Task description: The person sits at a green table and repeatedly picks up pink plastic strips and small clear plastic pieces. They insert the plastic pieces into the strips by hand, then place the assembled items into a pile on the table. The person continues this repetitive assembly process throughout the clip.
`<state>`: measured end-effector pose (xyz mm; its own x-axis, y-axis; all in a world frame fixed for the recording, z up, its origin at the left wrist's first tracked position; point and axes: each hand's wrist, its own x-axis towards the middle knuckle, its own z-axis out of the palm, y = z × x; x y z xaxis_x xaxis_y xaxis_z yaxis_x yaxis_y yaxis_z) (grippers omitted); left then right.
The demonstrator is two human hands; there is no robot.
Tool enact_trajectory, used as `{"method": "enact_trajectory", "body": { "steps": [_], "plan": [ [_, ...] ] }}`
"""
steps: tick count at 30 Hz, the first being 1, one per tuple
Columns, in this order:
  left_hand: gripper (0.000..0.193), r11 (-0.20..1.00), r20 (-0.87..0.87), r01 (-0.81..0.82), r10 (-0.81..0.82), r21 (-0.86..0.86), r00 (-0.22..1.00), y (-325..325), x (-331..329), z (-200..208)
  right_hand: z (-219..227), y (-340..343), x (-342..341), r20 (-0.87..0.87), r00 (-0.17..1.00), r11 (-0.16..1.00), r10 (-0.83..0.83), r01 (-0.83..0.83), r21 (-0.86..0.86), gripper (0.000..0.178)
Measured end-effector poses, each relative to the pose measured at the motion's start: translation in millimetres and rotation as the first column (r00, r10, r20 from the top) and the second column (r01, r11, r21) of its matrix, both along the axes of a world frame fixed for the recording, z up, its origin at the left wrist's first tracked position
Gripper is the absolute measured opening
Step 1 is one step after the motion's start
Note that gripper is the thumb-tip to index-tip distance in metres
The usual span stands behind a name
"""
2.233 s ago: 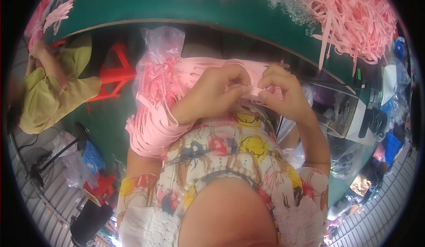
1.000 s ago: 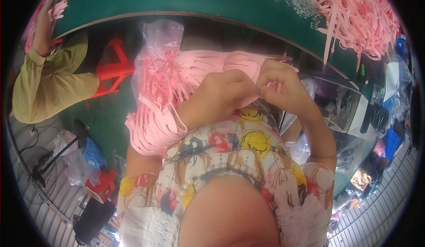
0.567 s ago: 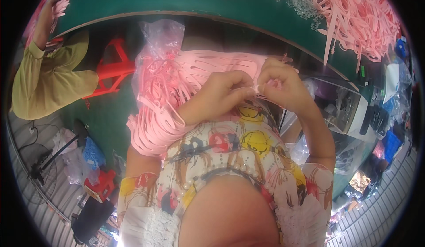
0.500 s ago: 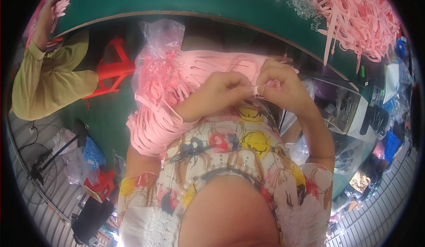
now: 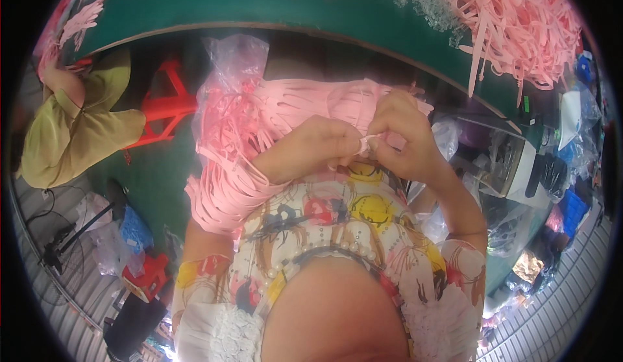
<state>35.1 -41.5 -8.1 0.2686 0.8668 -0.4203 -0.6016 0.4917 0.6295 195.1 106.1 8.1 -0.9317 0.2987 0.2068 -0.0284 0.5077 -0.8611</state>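
Many pink loops (image 5: 224, 196) ring your left forearm (image 5: 207, 240); your left hand (image 5: 315, 144) pinches a small pink strap (image 5: 364, 144), and your right hand (image 5: 403, 138) pinches it too, just beside, above your dress (image 5: 324, 213); past them, flat straps (image 5: 305, 106) lie in layers, a clear bag (image 5: 239, 60) at their left; farther, the green table (image 5: 259, 8) bears clear clips (image 5: 418, 2) and a pink heap (image 5: 519, 31).

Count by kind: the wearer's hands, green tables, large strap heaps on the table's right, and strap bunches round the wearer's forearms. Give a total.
Hands: 2 (left hand, right hand)
Green table: 1
Pink strap heap: 1
Forearm strap bunch: 1
Total: 5
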Motion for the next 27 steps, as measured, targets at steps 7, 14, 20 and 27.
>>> {"method": "enact_trajectory", "body": {
  "steps": [7,14,20,27],
  "plan": [
    [0.023,0.997,-0.153,-0.071,0.067,-0.024,0.986,2,4,6,-4,-8,-4,-0.048,0.999,0.993,0.024,-0.019,0.114,0.023],
    [0.02,0.99,-0.164,-0.135,0.127,-0.041,0.978,2,3,14,-9,-4,-2,-0.07,0.998,0.998,0.008,-0.003,0.061,0.027],
    [0.02,0.936,-0.575,-0.242,0.349,0.256,0.74,1,16,-2,-6,-10,-3,0.124,0.985,0.992,-0.123,0.126,-0.021,0.021],
    [0.016,0.955,-0.752,-0.196,0.296,0.222,0.589,2,6,12,-13,-14,-10,0.113,0.967,0.967,-0.227,0.238,-0.095,0.014]
  ]
}}
